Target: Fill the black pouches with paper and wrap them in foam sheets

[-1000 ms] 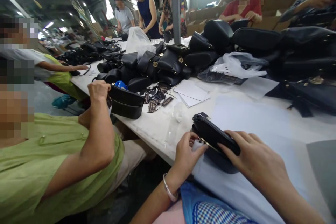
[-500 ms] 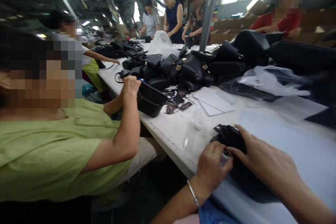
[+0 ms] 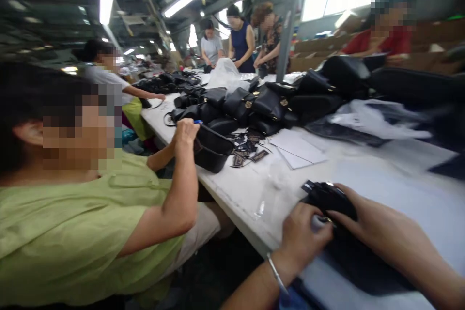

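Note:
A black handbag lies on its side on the white table at the lower right. My right hand is closed over its upper part, with the thumb along the near side. My left hand, with a silver bracelet at its wrist, pinches a small pale grey object against the bag's edge beside that thumb. What kind of object it is I cannot make out. A small dark tag sticks up at the bag's far end. A clear plastic bottle lies blurred beyond my left hand.
A co-worker in a green shirt sits at the left, holding another black bag. Dark labels and white sheets lie mid-table. Behind them are piled black bags and plastic wrap. Several people work farther back.
The whole view has shifted, with the scene sitting a little lower and to the right. Both my hands stay at the bag; the pale grey object shows more clearly in my left hand.

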A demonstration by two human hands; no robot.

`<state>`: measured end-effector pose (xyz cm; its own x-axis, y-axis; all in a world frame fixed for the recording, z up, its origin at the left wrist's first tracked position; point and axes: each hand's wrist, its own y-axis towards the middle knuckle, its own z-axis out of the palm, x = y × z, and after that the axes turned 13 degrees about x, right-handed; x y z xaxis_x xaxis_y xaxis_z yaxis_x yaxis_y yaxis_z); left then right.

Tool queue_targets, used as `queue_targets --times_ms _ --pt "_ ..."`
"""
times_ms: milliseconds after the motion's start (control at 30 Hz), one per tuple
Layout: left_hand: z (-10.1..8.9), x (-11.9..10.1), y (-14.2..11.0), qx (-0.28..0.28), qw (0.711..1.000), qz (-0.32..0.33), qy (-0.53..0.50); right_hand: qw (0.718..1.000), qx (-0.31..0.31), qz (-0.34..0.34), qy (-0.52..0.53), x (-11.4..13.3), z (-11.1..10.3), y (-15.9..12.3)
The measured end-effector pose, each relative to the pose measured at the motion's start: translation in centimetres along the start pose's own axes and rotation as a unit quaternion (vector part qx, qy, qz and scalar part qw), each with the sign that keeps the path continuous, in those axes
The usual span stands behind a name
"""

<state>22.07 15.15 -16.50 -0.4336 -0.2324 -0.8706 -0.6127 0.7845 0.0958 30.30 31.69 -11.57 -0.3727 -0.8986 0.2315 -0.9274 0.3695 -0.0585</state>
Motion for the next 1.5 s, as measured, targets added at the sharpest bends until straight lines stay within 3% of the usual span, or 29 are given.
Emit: queue_targets --times_ms 67,167,367,433,600,667,733,800,833,1000,1067,1133,1233,1300,1400,1500 --pt "-1.5 0.3 0.2 0.043 0.999 0.016 -0.021 0.996 0.062 0.054 -0.028 0.9 -2.1 -1.5" --pt "-3.5 1.3 1.2 0.100 0.993 0.054 -0.035 0.987 0.115 0.110 -0.022 0.4 -2.8 -3.2" --pt "-4.6 1.8 1.7 0.154 0.979 0.116 0.065 0.993 0.091 0.077 -0.005 -1.0 -1.8 -5.4" --pt "-4.6 1.2 1.9 0.148 0.972 0.144 0.109 0.995 0.069 0.071 -0.016 -1.2 -2.3 -6.0" --pt "-5.0 -0.9 3.7 0.034 0.961 0.222 0.164 0.999 -0.023 0.015 0.044 -2.8 -5.1 -8.0" --pt "-5.0 -1.3 4.6 0.075 0.948 0.252 0.177 0.998 -0.034 -0.018 0.058 -3.7 -5.7 -8.6" --pt "-4.7 -1.5 5.1 0.186 0.932 0.262 0.168 0.996 -0.034 -0.048 0.063 -4.5 -5.5 -9.0" --pt "-3.9 -1.4 5.4 0.279 0.918 0.237 0.151 0.995 -0.035 -0.066 0.067 -5.2 -4.8 -9.2" --pt "-3.4 -1.3 5.5 0.297 0.918 0.218 0.148 0.995 -0.040 -0.070 0.067 -5.6 -4.4 -9.3" --pt "-1.7 -2.0 6.4 0.243 0.937 0.147 0.202 0.991 -0.119 -0.053 0.037 -7.0 -3.2 -10.2" --pt "-1.7 -2.6 7.0 0.227 0.927 0.129 0.270 0.987 -0.149 -0.055 0.014 -7.5 -3.2 -10.8" --pt "-1.8 -2.9 7.4 0.231 0.897 0.127 0.356 0.983 -0.168 -0.075 -0.013 -8.1 -2.6 -11.6" --pt "-1.9 -2.6 7.3 0.272 0.846 0.181 0.422 0.976 -0.184 -0.104 -0.046 -9.0 0.4 -13.1" --pt "-1.6 -1.9 6.8 0.310 0.835 0.216 0.400 0.976 -0.187 -0.102 -0.046 -9.5 3.4 -14.4" --pt "-1.0 -0.7 6.0 0.380 0.839 0.175 0.348 0.981 -0.169 -0.092 -0.038 -10.1 7.9 -16.1" --pt "-0.8 -0.2 5.3 0.449 0.832 0.113 0.305 0.985 -0.151 -0.076 -0.025 -10.4 10.3 -17.1"
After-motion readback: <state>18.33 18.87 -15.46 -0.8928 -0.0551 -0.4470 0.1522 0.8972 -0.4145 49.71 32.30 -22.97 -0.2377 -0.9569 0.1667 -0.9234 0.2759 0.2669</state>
